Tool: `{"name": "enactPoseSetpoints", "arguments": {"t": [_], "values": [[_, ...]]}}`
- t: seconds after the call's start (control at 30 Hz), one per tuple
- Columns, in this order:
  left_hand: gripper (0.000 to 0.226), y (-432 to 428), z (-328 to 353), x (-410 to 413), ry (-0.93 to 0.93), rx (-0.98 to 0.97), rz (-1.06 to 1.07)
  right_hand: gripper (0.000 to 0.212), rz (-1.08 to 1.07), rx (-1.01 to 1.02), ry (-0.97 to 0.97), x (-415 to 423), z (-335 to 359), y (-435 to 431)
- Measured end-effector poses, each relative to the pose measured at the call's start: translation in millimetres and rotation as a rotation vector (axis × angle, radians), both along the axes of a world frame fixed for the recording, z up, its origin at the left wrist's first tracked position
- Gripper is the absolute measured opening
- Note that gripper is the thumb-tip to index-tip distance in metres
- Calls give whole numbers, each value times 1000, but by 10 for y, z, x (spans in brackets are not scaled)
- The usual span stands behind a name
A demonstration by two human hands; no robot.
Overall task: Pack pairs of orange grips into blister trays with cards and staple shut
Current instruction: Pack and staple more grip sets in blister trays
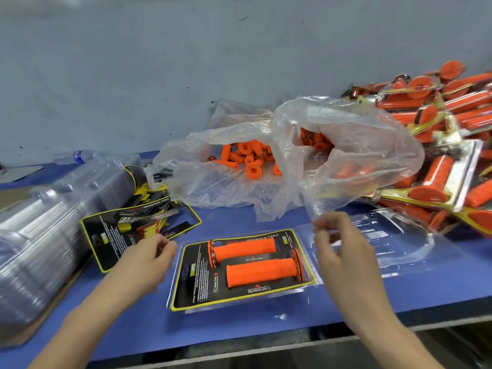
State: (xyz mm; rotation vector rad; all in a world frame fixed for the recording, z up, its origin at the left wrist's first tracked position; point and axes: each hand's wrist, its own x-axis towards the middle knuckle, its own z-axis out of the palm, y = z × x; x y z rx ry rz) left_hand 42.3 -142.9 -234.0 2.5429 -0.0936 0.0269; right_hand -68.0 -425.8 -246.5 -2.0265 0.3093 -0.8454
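A blister tray lies on the blue table between my hands. It holds a black and yellow card and two orange grips lying side by side. Its clear lid is folded open to the right. My right hand hovers at the tray's right edge, thumb and fingers pinching the lid's near edge. My left hand sits just left of the tray with fingers curled; motion blur hides whether it holds anything.
A clear plastic bag of loose orange grips lies behind the tray. Finished packs pile up at the right. Stacked clear trays and loose cards sit on the left, a water bottle behind. The table edge runs close in front.
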Motion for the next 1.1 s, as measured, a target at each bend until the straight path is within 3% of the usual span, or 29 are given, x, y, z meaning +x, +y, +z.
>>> {"name": "enactPoseSetpoints", "arguments": {"t": [0.13, 0.27, 0.4, 0.5, 0.6, 0.67, 0.83, 0.93, 1.03, 1.1], "values": [[28, 44, -158, -10, 128, -60, 22, 17, -250, 450, -119, -232, -127, 143], [34, 39, -226, -54, 190, -133, -3, 16, -350, 720, -35, -338, -348, 152], [31, 78, -226, -55, 230, -190, -41, 23, -250, 1048, -42, -349, -481, 125], [27, 111, -229, -28, 259, -245, -69, 39, -187, 1186, -114, -310, -468, 51], [27, 157, -247, 19, 290, -283, -76, 25, -103, 1186, -140, -285, -431, 21], [28, 190, -250, 46, 299, -298, -77, 3, -69, 1130, -143, -293, -410, 71], [27, 246, -246, 62, 295, -314, -65, 13, -46, 815, -167, -364, -419, 275], [26, 241, -257, 40, 254, -285, -81, 4, 39, 361, -151, -444, -420, 382], [26, 212, -241, 13, 246, -311, -72, 5, 75, -324, -116, -433, -426, 344], [29, 183, -241, -11, 244, -358, -75, 22, 72, -756, -140, -378, -456, 259]]}}
